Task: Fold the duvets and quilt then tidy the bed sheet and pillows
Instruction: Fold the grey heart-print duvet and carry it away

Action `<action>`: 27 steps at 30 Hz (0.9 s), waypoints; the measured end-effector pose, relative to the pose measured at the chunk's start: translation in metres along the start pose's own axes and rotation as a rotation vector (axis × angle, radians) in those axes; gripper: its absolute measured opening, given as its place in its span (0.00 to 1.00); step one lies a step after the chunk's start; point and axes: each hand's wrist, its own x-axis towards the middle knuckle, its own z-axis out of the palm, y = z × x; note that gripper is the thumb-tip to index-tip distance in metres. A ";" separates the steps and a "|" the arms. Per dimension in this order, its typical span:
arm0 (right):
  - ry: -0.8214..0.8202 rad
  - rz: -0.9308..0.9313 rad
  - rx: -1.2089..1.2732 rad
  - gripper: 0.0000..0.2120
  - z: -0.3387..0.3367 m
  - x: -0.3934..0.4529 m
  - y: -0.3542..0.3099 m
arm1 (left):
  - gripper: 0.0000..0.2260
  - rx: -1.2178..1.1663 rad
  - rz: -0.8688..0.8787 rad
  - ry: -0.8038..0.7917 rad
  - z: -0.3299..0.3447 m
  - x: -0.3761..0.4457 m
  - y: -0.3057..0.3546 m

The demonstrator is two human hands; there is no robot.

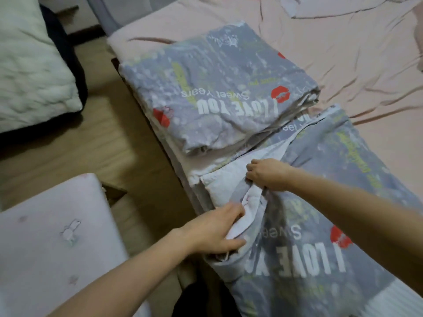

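Two soft grey printed duvets w/ red lips and white "I LOVE YOU" lettering are lying on the wrinkled pink bed sheet (343, 53), near its left edge. The folded duvet (217, 88) is sitting as a thick squarish stack, its print reading upside down. The near duvet (320, 236) is lying rumpled, long axis running from beside the stack toward the lower right, white lining showing at its edge. The left hand (215, 229) is pinching a bunched white-grey fold, thumb below, fingers curled over. The right hand (267, 172) is gripping the same ridge further up, fingers curled in. A white quilted cushion (29, 65) and a pale pink cushion (52, 236) are sitting left, across the wooden floor (114, 145).
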 end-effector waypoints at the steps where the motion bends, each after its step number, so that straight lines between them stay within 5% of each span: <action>1: 0.020 0.040 0.039 0.13 0.004 -0.005 -0.007 | 0.23 -0.023 -0.022 -0.028 0.006 -0.008 0.003; 4: 0.025 0.174 0.114 0.22 0.011 -0.017 -0.020 | 0.34 -0.128 -0.321 -0.125 0.017 -0.006 0.002; 6: -0.044 0.208 0.141 0.28 0.001 -0.014 -0.029 | 0.25 -0.067 -0.400 -0.160 0.012 -0.007 0.005; 8: -0.025 0.247 0.126 0.25 -0.013 -0.011 -0.029 | 0.16 0.174 -0.416 -0.033 -0.012 -0.005 0.007; 11: 0.367 0.563 0.140 0.15 -0.023 -0.008 -0.014 | 0.16 0.416 -0.395 0.244 -0.070 0.013 -0.011; 12: 0.440 0.652 0.178 0.16 -0.020 -0.007 -0.011 | 0.18 0.454 -0.418 0.228 -0.083 0.021 -0.018; 16: 0.244 0.616 0.326 0.35 0.008 0.009 -0.019 | 0.24 0.519 -0.620 -0.006 -0.069 0.051 -0.025; 21: 0.635 0.763 0.371 0.29 0.040 -0.041 -0.038 | 0.29 0.515 -0.280 0.255 -0.045 0.065 -0.007; 24: 0.392 0.989 0.504 0.28 0.092 -0.101 -0.043 | 0.29 0.625 -0.088 0.213 -0.026 0.089 0.018; 27: 0.242 1.464 1.003 0.34 0.154 -0.167 -0.067 | 0.32 0.597 -0.095 0.077 -0.001 0.131 0.051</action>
